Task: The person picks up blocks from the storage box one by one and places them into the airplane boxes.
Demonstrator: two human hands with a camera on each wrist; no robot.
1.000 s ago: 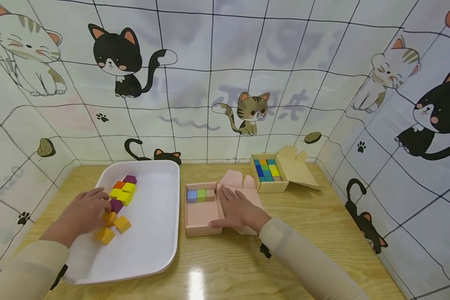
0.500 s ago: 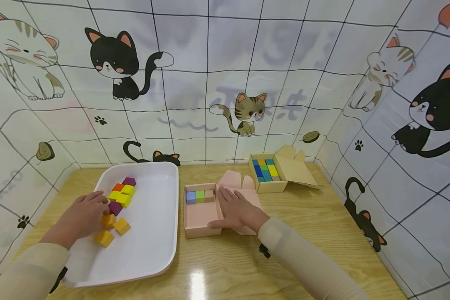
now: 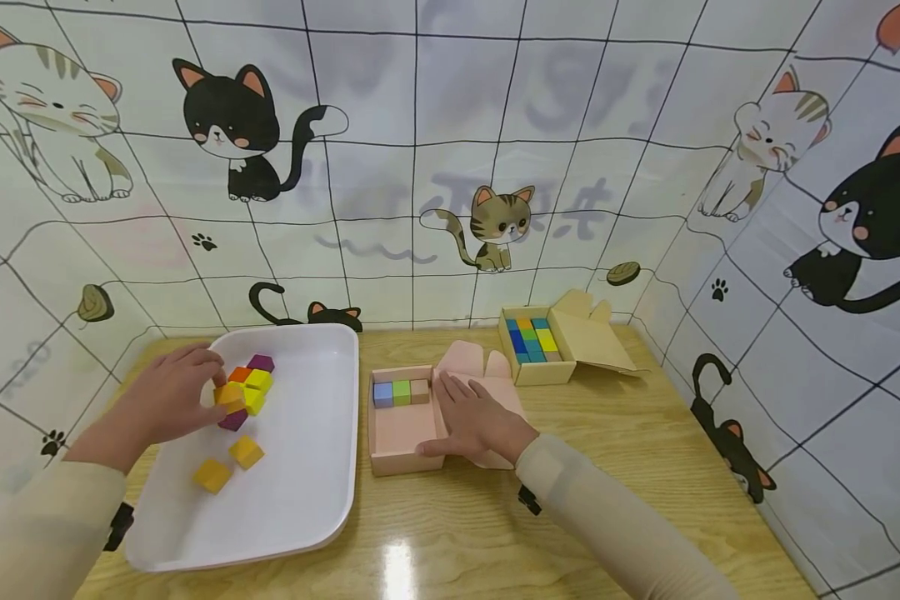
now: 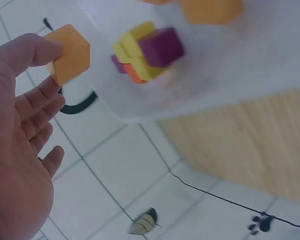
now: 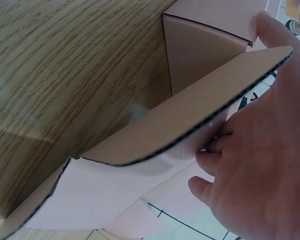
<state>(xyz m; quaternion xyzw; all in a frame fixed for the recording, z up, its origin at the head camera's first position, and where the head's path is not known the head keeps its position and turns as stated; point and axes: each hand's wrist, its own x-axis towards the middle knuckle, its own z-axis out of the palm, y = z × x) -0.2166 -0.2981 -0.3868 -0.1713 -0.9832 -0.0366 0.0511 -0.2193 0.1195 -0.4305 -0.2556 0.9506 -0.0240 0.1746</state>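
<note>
Between thumb and fingertips my left hand (image 3: pixel 167 398) pinches an orange cube (image 4: pixel 71 55), lifted above the left side of the white tray (image 3: pixel 307 500). Below it in the tray sit yellow cubes (image 3: pixel 257 380), a red-orange cube (image 3: pixel 240 375) and purple cubes (image 3: pixel 261 362). Two more orange cubes (image 3: pixel 212 476) lie nearer the front. My right hand (image 3: pixel 480 421) rests with extended fingers on the opened lid of a pink cardboard box (image 3: pixel 407 461). Along that box's back wall stand a blue cube (image 3: pixel 383 395), a green cube (image 3: pixel 402 392) and a tan cube (image 3: pixel 419 392).
Behind and right of the pink box, a yellow cardboard box (image 3: pixel 546 375) holds several coloured cubes, its lid (image 3: pixel 596 342) folded out to the right. A wall cloth (image 3: pixel 375 167) printed with cats surrounds the wooden table (image 3: pixel 607 433).
My left hand has picked up an orange cube from the group and moved it up and away from the front of the tray. The right hand has stayed on the lid.
</note>
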